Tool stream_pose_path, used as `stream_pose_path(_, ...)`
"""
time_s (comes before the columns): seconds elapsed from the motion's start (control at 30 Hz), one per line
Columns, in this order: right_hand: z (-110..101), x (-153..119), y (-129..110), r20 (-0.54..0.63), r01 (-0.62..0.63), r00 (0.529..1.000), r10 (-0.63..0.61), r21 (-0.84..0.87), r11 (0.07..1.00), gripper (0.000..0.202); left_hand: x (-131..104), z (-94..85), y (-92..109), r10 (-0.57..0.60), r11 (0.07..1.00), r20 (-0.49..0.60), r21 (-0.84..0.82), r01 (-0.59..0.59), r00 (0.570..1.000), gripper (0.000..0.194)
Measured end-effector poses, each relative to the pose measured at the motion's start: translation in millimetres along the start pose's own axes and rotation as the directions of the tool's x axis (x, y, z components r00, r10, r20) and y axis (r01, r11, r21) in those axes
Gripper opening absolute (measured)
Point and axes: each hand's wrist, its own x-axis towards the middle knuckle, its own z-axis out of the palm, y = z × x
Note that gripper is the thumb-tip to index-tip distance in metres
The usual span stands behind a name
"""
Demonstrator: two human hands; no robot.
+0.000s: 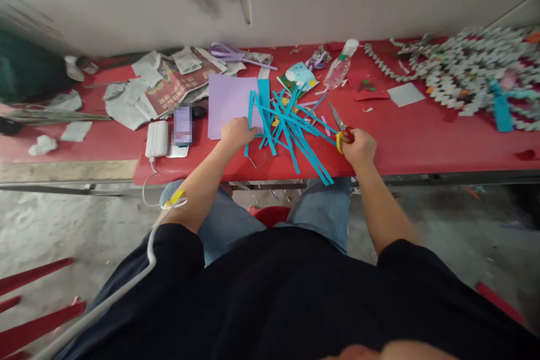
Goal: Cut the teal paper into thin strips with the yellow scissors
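Observation:
My left hand (237,134) is closed at the lower edge of a purple paper sheet (230,95), its fingertips pinched on a blue paper strip (250,111). In my right hand (361,146) is a pair of scissors (338,120) with red and yellow handles, blades pointing away from me and slightly left. Between the hands lies a loose, crossing pile of blue paper strips (291,124), some overhanging the front edge. A wider blue paper piece (264,93) rests beside the purple sheet.
On the red table (442,146) are newspaper scraps (181,81), a phone (183,125), a white power bank (157,138) with a cable, and a clear bottle (337,70). Folded-paper chains (464,67) heap up at right. A wall (278,0) stands behind.

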Motion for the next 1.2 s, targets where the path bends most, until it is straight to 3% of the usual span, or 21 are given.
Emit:
stream_pose_path(0.07,2,0,3,-0.006,0.007,1.000,-0.007,0.004,1.000,0.044,6,2.4,9,0.035,0.994,-0.050,-0.102,-0.040,0.998,0.041)
stream_pose_path(0.17,5,1,5,-0.007,-0.002,1.000,0.002,0.002,1.000,0.045,20,16.3,22,-0.030,0.920,-0.121,-0.391,-0.020,0.992,0.030)
stream_pose_path(0.27,5,1,3,-0.018,-0.018,1.000,0.019,0.006,1.000,0.043,35,34.9,32,-0.157,0.757,-0.068,-0.649,0.076,0.985,0.042)
stream_pose_path(0.37,3,1,1,-0.011,-0.029,0.999,0.030,0.016,0.999,0.039,44,46.6,37,-0.236,0.622,-0.047,-0.775,0.114,0.971,0.052)
stream_pose_path(0.47,-1,0,0,-0.004,-0.030,1.000,0.030,0.046,0.998,0.036,42,43.4,38,-0.240,0.524,-0.034,-0.846,0.100,0.970,0.047)
stream_pose_path(0.6,-12,-1,-13,-0.022,-0.068,0.997,0.074,0.225,0.972,0.033,18,18.0,32,-0.161,0.459,-0.069,-0.888,0.013,0.985,0.039)
stream_pose_path(0.63,-15,0,-23,-0.015,-0.088,0.995,0.098,0.328,0.941,0.034,8,10.4,31,-0.104,0.448,-0.118,-0.892,-0.059,0.988,0.040)
stream_pose_path(0.7,-23,6,-51,0.115,-0.218,0.976,0.186,0.604,0.767,0.039,-14,-2.8,31,-0.005,0.420,-0.241,-0.881,-0.217,0.970,0.040)
stream_pose_path(0.77,-32,17,-92,0.211,-0.234,0.970,0.119,0.697,0.678,0.045,-35,-10.6,33,0.099,0.393,-0.379,-0.834,-0.386,0.920,0.043)
stream_pose_path(0.8,-37,25,-116,0.254,-0.236,0.965,0.062,0.749,0.619,0.048,-44,-12.3,35,0.151,0.382,-0.446,-0.797,-0.469,0.882,0.039)
stream_pose_path(0.83,-42,33,-141,0.325,-0.271,0.945,-0.023,0.824,0.498,0.049,-52,-12.5,36,0.199,0.384,-0.499,-0.752,-0.535,0.844,0.035)
stream_pose_path(0.93,-58,57,-212,0.454,-0.377,0.819,-0.352,0.887,0.268,0.054,-67,-8.5,35,0.303,0.424,-0.548,-0.655,-0.625,0.780,0.033)
stream_pose_path(0.97,-61,65,-232,0.461,-0.396,0.789,-0.407,0.887,0.238,0.055,-69,-7.1,33,0.308,0.439,-0.551,-0.641,-0.630,0.776,0.033)
stream_pose_path(1.07,-65,81,-274,0.433,-0.389,0.809,-0.398,0.902,0.189,0.061,-71,-7.9,26,0.333,0.464,-0.563,-0.600,-0.651,0.756,0.032)
stream_pose_path(1.2,-53,87,-292,0.441,-0.408,0.832,-0.338,0.898,0.167,0.062,-72,-17.4,22,0.443,0.446,-0.550,-0.549,-0.706,0.708,0.028)
